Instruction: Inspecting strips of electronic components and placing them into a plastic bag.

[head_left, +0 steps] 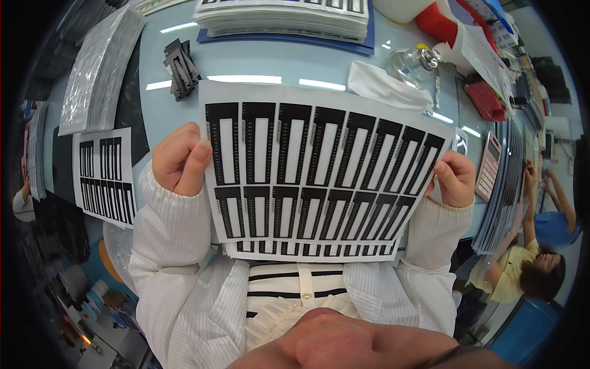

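I hold up a white sheet (264,194) printed with two rows of black rectangular frames, each with a white slot. My left hand (179,161) pinches its left edge between thumb and fingers. On the opposite edge, my right hand (456,177) grips it the same way. The sheet leans toward me above the table. Below its lower edge shows a strip of another printed sheet (310,250), close behind it; I cannot tell whether my fingers hold that one too.
Beyond the sheet stands a thick stack of printed sheets (283,27) on a blue board. Loose black frame pieces (181,71) lie left of it. A plastic-wrapped stack (101,71) and a smaller sheet (106,178) are leftmost. A white cloth (387,86), glass bottle (409,66) and calculator (490,166) lie right.
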{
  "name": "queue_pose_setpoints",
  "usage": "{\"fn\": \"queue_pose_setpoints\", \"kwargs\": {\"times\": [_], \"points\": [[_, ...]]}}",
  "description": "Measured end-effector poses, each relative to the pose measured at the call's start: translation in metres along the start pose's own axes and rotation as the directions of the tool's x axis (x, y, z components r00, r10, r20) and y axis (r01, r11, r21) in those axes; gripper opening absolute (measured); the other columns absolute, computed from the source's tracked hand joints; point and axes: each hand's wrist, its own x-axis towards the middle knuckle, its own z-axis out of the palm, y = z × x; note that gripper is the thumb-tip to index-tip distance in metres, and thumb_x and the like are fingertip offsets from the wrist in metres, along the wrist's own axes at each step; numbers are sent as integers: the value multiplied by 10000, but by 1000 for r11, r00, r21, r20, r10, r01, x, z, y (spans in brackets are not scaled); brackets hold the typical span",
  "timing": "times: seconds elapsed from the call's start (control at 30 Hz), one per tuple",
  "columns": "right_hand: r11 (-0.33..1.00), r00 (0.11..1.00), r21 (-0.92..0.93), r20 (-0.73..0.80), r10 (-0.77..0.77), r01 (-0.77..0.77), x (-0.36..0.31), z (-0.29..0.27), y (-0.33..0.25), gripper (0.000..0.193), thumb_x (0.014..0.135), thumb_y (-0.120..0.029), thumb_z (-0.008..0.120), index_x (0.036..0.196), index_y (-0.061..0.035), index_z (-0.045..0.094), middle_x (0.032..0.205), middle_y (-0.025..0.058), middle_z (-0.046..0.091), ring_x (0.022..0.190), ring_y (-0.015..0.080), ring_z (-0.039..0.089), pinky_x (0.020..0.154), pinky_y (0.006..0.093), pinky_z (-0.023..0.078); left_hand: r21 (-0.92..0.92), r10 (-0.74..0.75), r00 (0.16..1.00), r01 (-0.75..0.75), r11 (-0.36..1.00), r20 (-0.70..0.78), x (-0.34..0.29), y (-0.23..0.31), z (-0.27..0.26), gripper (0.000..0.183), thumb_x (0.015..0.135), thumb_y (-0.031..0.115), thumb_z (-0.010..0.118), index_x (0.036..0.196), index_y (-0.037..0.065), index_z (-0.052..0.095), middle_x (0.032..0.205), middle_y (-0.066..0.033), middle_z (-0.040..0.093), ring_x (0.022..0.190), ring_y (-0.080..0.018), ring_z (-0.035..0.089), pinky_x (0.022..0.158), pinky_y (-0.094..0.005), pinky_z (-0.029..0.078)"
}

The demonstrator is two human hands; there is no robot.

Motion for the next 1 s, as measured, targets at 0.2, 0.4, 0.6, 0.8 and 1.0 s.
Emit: {"fn": "queue_pose_setpoints", "kwargs": {"times": [0.2, 0.4, 0.6, 0.8, 1.0], "points": [[999, 999, 17, -15, -37, 37, -3, -1, 3, 201, 872, -169, 556, 866, 32, 572, 726, 105, 619, 481, 116, 549, 428, 197, 424, -2, 22, 1000, -22, 1000, 14, 1, 1, -1, 251, 862, 123, 535, 657, -13, 487, 591, -57, 446, 531, -143, 411, 493, -252, 326], [998, 998, -24, -17, -62, 61, -5, -3, 5, 199, 869, -169, 560, 855, 28, 576, 724, 102, 619, 492, 114, 544, 437, 203, 420, 6, -2, 1000, 2, 1000, 21, -1, 2, -3, 258, 860, 134, 543, 653, -12, 491, 589, -56, 446, 527, -140, 408, 485, -253, 321], [997, 997, -20, -17, -76, 76, -4, -3, 5, 201, 868, -170, 562, 863, 30, 578, 735, 95, 617, 512, 109, 541, 449, 207, 415, 7, 33, 999, -33, 999, 13, -1, 2, -3, 264, 865, 147, 542, 655, -7, 499, 598, -60, 469, 532, -142, 430, 485, -252, 336], [996, 997, -36, -13, -82, 82, -4, -3, 5, 207, 871, -175, 559, 863, 31, 578, 738, 86, 612, 508, 105, 534, 448, 206, 412, 10, 44, 999, -44, 999, 12, -2, 1, -3, 273, 870, 161, 539, 655, -4, 506, 614, -71, 496, 540, -151, 459, 488, -255, 357], [995, 996, -41, 5, -86, 86, -4, -3, 5, 211, 875, -177, 552, 862, 32, 578, 731, 85, 610, 506, 104, 533, 449, 205, 415, 8, 41, 999, -41, 999, 7, -2, 1, -3, 275, 870, 172, 541, 660, -4, 515, 620, -74, 504, 545, -152, 466, 491, -254, 362]]}}
